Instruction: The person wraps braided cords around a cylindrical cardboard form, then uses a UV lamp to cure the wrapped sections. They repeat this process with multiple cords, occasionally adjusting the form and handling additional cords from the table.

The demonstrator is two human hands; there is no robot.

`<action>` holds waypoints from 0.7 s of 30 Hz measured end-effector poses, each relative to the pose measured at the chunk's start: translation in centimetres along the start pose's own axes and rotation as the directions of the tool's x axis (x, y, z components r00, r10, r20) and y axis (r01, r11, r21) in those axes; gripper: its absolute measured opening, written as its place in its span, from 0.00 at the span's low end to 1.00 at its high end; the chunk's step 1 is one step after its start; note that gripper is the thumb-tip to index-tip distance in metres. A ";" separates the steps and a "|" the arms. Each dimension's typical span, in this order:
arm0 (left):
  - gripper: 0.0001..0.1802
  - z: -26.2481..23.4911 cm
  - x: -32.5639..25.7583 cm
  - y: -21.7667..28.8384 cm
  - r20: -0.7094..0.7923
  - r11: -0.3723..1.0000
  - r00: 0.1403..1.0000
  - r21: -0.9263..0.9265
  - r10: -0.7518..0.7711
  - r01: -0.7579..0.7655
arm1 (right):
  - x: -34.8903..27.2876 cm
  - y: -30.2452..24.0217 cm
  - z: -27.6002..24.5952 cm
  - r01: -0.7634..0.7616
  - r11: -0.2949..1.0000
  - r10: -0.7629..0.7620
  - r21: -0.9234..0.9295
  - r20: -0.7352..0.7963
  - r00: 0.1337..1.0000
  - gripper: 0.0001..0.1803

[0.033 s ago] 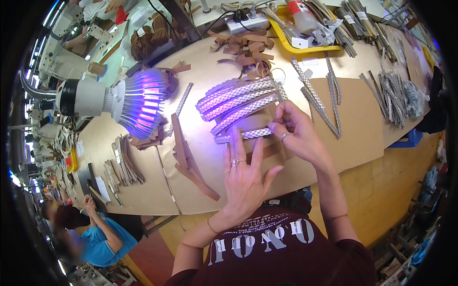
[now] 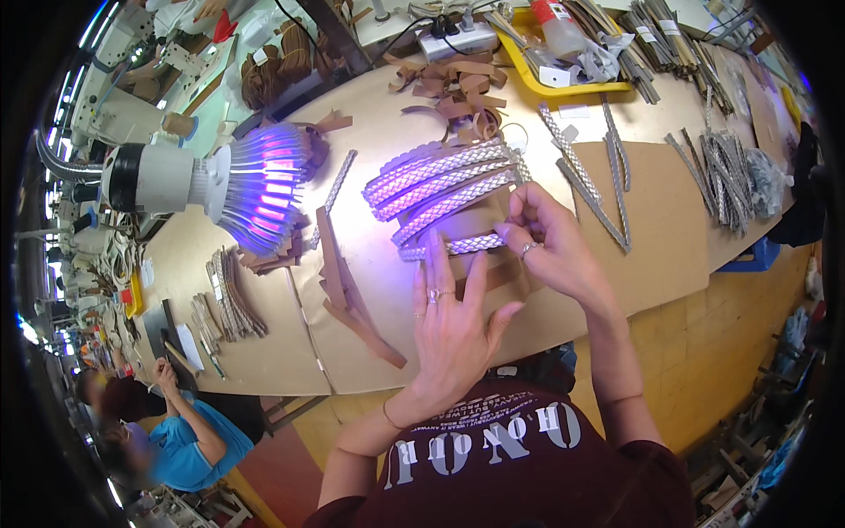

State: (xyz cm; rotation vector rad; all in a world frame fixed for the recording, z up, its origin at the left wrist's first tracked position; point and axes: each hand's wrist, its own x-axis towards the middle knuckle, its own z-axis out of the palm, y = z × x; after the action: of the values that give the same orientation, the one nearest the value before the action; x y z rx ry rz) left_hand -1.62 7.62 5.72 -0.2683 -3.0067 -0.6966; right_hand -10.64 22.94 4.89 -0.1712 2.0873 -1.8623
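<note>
In the centre of the frame, a silver braided strip (image 2: 475, 244) lies crosswise below a stack of similar braided bands (image 2: 444, 187). The left hand (image 2: 453, 326) has a loose, spread grip, its fingertips flat over the strip's left part, probably to keep it from sliding. The right hand (image 2: 559, 246) has its grip pinched on the strip's right end, thumb against finger, seemingly for fine control of the tip. The lamp (image 2: 264, 189), left of centre, faces the bands, presumably to light them closely.

Its ribbed head limits room on the left, and flat brown strips (image 2: 339, 290) lie left of the left hand. Curled brown scraps (image 2: 458, 88) crowd the upper centre. Open room lies right of the right hand, over the brown sheet (image 2: 656, 255). The near edge of the counter (image 2: 264, 361) passes beneath the forearms, lower centre.
</note>
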 end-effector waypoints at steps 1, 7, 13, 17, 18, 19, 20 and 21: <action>0.37 0.0 0.0 -0.1 0.003 1.000 1.000 -0.023 -0.005 0.005 | -0.2 -0.7 -0.1 -0.061 0.997 0.060 -0.044 -0.004 0.998 0.10; 0.36 0.6 0.6 -0.6 -0.013 0.994 0.999 -0.106 -0.036 0.035 | 0.5 -5.3 1.1 0.285 0.952 -0.266 -0.111 0.161 0.951 0.12; 0.35 0.5 0.3 -0.5 0.035 0.995 0.994 -0.012 -0.103 0.104 | 1.3 -5.9 1.4 0.219 0.956 -0.189 -0.194 0.159 0.969 0.14; 0.33 0.4 0.3 -0.6 0.010 0.996 0.997 0.023 -0.081 0.080 | 0.9 -4.0 -0.5 0.052 0.983 -0.049 -0.175 0.023 0.999 0.15; 0.33 0.4 0.3 -0.5 0.016 0.997 0.997 0.032 -0.077 0.076 | 0.7 -3.4 -0.6 0.073 0.988 -0.076 -0.135 -0.015 0.997 0.14; 0.33 0.4 0.3 -0.5 0.019 0.997 0.997 0.033 -0.075 0.075 | 0.5 -2.9 -0.6 0.115 0.989 -0.116 -0.096 -0.008 0.993 0.14; 0.33 0.3 0.3 -0.5 0.023 0.997 0.997 0.035 -0.074 0.073 | 0.3 -2.4 -0.7 0.096 0.993 -0.097 -0.074 -0.017 0.995 0.13; 0.33 0.2 0.4 -0.5 0.028 0.997 0.997 0.038 -0.072 0.071 | 0.1 -2.1 -0.7 0.050 0.997 -0.052 -0.055 -0.032 0.998 0.13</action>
State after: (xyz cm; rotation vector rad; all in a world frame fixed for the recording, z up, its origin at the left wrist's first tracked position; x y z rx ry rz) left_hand -2.06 7.34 5.32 -0.1716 -3.0670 -0.6464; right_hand -11.28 23.31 6.94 -0.2099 2.1766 -1.8512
